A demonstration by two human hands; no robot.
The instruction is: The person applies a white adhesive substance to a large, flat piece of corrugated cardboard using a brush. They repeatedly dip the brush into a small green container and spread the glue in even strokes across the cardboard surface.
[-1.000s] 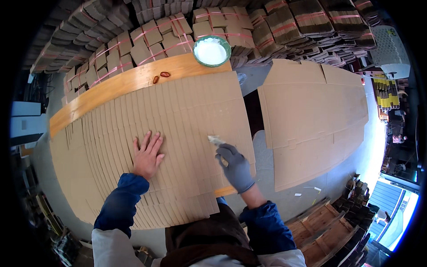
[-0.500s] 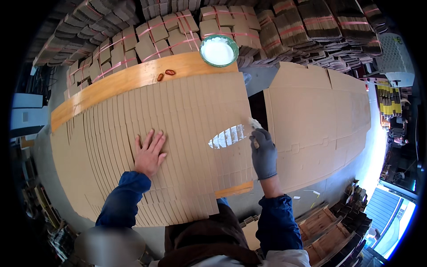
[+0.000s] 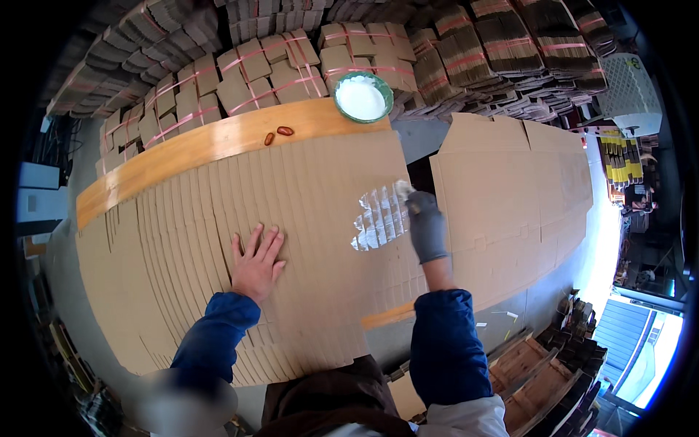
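Bare and spread flat, my left hand (image 3: 256,268) presses on a fanned-out stack of brown cardboard sheets (image 3: 182,255), whose edges overlap in narrow strips. My right hand (image 3: 425,226), in a grey glove, is closed round a brush (image 3: 403,190) with white, paste-covered bristles. The bristles meet the cardboard near its right edge; most of the handle is hidden in the glove. Left of the brush lies a patch of wet white paste (image 3: 380,220) across several strips. A green-rimmed bowl of white paste (image 3: 362,97) stands beyond the sheets on the wooden table (image 3: 240,131).
Two small reddish-brown oval objects (image 3: 285,131) lie on the table's far strip. To the right is a second stack of flat cardboard (image 3: 510,189), across a narrow gap. Strapped cardboard bundles (image 3: 277,69) line the far side. A wooden pallet (image 3: 520,375) is at the lower right.
The brush has moved slightly left and away from me, onto the cardboard. The white patch has grown taller, spreading upward. My left hand stays flat on the sheets.
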